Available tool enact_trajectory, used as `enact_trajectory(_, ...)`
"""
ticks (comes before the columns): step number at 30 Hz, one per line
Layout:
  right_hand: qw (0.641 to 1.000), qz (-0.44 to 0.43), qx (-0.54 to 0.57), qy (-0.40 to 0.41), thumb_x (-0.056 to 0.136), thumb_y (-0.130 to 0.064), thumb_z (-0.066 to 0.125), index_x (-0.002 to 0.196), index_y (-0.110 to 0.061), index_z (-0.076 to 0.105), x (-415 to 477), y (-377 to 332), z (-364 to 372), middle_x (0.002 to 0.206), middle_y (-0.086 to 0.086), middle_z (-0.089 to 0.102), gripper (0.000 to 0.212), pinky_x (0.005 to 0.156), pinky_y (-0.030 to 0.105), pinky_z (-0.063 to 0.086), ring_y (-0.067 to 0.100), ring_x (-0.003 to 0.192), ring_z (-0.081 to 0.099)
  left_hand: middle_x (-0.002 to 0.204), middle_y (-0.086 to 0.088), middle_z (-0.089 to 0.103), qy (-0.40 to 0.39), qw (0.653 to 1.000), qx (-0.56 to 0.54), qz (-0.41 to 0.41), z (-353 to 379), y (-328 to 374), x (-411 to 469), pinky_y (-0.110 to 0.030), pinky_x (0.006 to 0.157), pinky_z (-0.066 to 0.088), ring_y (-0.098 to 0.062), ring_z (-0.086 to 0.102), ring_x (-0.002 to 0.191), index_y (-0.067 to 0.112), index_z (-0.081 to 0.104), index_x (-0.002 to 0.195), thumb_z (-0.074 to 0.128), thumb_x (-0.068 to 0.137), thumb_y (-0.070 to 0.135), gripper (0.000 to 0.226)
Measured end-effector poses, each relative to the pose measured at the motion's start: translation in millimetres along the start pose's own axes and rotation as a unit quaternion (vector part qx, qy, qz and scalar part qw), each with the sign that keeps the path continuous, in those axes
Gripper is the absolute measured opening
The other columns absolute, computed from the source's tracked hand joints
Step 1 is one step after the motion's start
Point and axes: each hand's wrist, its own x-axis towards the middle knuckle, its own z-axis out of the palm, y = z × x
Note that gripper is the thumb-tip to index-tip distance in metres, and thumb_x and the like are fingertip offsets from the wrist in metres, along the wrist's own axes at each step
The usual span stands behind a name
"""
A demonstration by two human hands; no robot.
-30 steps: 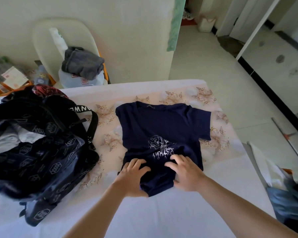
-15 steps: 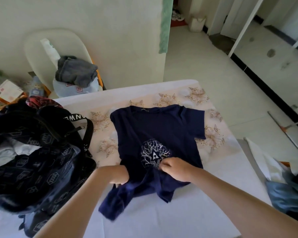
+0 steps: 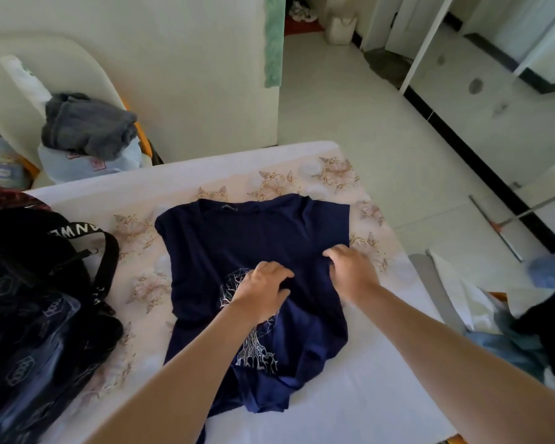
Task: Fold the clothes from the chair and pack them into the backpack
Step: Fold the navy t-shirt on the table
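Observation:
A navy T-shirt (image 3: 253, 238) with a white print lies front-up on the white table (image 3: 359, 402), its hem bunched toward me. My left hand (image 3: 261, 291) sits on the middle of the shirt over the print, fingers curled and pinching the fabric. My right hand (image 3: 353, 270) grips the cloth at the shirt's right side, just under the sleeve. The black patterned backpack (image 3: 29, 309) lies open at the table's left. On the pale chair (image 3: 87, 78) behind the table rest a grey garment (image 3: 87, 129) and a light blue one (image 3: 84, 165).
The backpack's strap (image 3: 106, 251) reaches toward the shirt's left side. Blue and dark cloth (image 3: 523, 344) is heaped past the table's right edge. A long-handled floor tool (image 3: 500, 232) lies on the tiled floor to the right. A wall stands behind the chair.
Both hands left the hem and moved up the shirt to its middle and right side. The lower part of the shirt now lies spread toward me, with the print partly uncovered.

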Motion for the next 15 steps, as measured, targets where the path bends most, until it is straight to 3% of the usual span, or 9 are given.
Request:
enact_trajectory(2, 0.998, -0.02, -0.06, -0.008, 0.09, -0.025, 0.062, 0.126, -0.026, 0.064, 14, 19, 2, 0.117, 0.0, 0.061, 0.036, 0.089, 0.042, 0.047, 0.028, 0.104, 0.06, 0.132, 0.008, 0.047, -0.005, 1.0, 0.021, -0.013, 7, 14, 21, -0.037, 0.108, 0.035, -0.016, 0.039, 0.126, 0.029, 0.052, 0.132, 0.057, 0.093, 0.046, 0.043)
enact_trajectory(5, 0.985, -0.086, -0.142, -0.05, 0.072, -0.022, 0.082, 0.115, -0.025, 0.07, 26, 38, 6, 0.095, 0.002, 0.06, 0.045, 0.071, 0.038, 0.049, 0.028, 0.078, 0.063, 0.127, 0.003, 0.043, -0.048, 0.993, 0.086, -0.062, 22, 35, 48, -0.039, 0.1, 0.04, -0.021, 0.039, 0.12, 0.027, 0.047, 0.129, 0.059, 0.083, 0.063, 0.059)
enact_trajectory(7, 0.975, -0.139, -0.149, -0.09, 0.064, -0.003, 0.08, 0.108, -0.02, 0.071, 32, 44, 3, 0.088, 0.004, 0.058, 0.047, 0.061, 0.034, 0.043, 0.028, 0.068, 0.061, 0.123, 0.0, 0.047, -0.06, 0.989, 0.103, -0.089, 31, 44, 61, -0.038, 0.093, 0.043, -0.023, 0.044, 0.116, 0.025, 0.049, 0.122, 0.065, 0.082, 0.055, 0.053)
enact_trajectory(9, 0.968, -0.17, -0.174, -0.064, 0.05, 0.007, 0.079, 0.081, -0.013, 0.071, 42, 54, -2, 0.078, 0.005, 0.052, 0.038, 0.05, 0.031, 0.032, 0.026, 0.056, 0.055, 0.12, 0.0, 0.058, -0.065, 0.99, 0.078, -0.103, 35, 48, 74, -0.035, 0.087, 0.045, -0.023, 0.053, 0.111, 0.024, 0.056, 0.116, 0.061, 0.092, 0.038, 0.028)
enact_trajectory(11, 0.968, -0.166, -0.188, -0.03, 0.036, 0.009, 0.081, 0.057, -0.011, 0.057, 59, 69, -8, 0.071, 0.006, 0.047, 0.037, 0.047, 0.027, 0.029, 0.026, 0.048, 0.048, 0.113, 0.004, 0.064, -0.077, 0.992, 0.018, -0.101, 34, 52, 86, -0.032, 0.083, 0.048, -0.02, 0.059, 0.103, 0.027, 0.063, 0.108, 0.053, 0.097, 0.028, 0.015)
enact_trajectory(13, 0.96, -0.134, -0.236, -0.066, 0.048, 0.002, 0.083, 0.063, -0.013, 0.061, 70, 80, -22, 0.082, 0.006, 0.051, 0.03, 0.058, 0.033, 0.047, 0.03, 0.064, 0.056, 0.11, 0.01, 0.066, -0.096, 0.989, -0.061, -0.092, 29, 58, 95, -0.032, 0.085, 0.051, -0.015, 0.06, 0.099, 0.031, 0.067, 0.104, 0.049, 0.098, 0.027, 0.02)
enact_trajectory(14, 0.955, -0.114, -0.259, -0.088, 0.062, -0.004, 0.078, 0.075, -0.017, 0.067, 74, 84, -29, 0.094, 0.005, 0.053, 0.022, 0.076, 0.038, 0.05, 0.03, 0.082, 0.059, 0.11, 0.011, 0.065, -0.093, 0.989, -0.085, -0.081, 27, 60, 98, -0.032, 0.086, 0.051, -0.013, 0.06, 0.1, 0.031, 0.067, 0.105, 0.048, 0.098, 0.027, 0.021)
enact_trajectory(15, 0.95, -0.094, -0.282, -0.091, 0.073, -0.01, 0.069, 0.088, -0.021, 0.068, 77, 86, -35, 0.103, 0.003, 0.053, 0.018, 0.092, 0.039, 0.044, 0.029, 0.099, 0.057, 0.111, 0.011, 0.064, -0.075, 0.991, -0.091, -0.069, 24, 61, 100, -0.031, 0.087, 0.05, -0.013, 0.059, 0.102, 0.03, 0.068, 0.107, 0.048, 0.099, 0.027, 0.021)
